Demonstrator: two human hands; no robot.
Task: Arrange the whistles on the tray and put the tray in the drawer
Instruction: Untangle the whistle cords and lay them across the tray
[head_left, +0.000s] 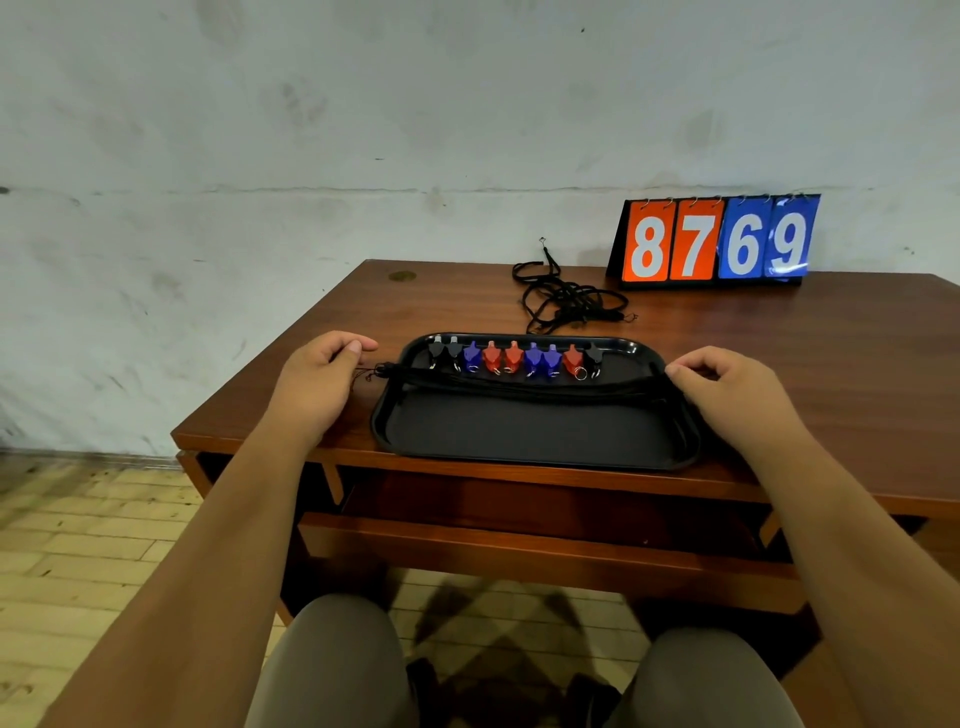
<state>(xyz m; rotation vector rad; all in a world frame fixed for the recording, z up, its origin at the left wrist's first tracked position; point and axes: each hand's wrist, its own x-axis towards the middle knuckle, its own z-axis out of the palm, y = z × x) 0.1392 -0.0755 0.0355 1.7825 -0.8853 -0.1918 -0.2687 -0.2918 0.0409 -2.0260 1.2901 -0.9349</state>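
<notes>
From the head camera, the shallow black rectangular plastic tray (535, 441) lies on the reddish-brown wooden desk (841, 364), at its near edge, straight in front of you. Nine small plastic whistles (514, 357) stand in a single row along the tray's far rim. From the tray's left they run black, black, blue, red, red, blue, blue, red, black, each with a small metal ring at its near end. Just on the near side of that row, a bundle of black cord lanyards (519, 385) stretches across the tray from its left rim to its right rim. The rest of the tray floor toward you is bare.

Your left hand (317, 379) sits just outside the tray's left rim, fingers curled, with the bundle's thin loose ends running toward it. You cannot tell whether it actually grips them. Your right hand (737, 395) is at the tray's right rim, fingers curled, thumb and forefinger pinching the bundle's end.

Beyond the tray lies a loose tangle of black cords (566, 304). Farther beyond and to the right stands a flip scoreboard (717, 241) showing 87 in orange and 69 in blue. Below the tray, the wooden drawer (519, 545) stands pulled out toward your knees.
</notes>
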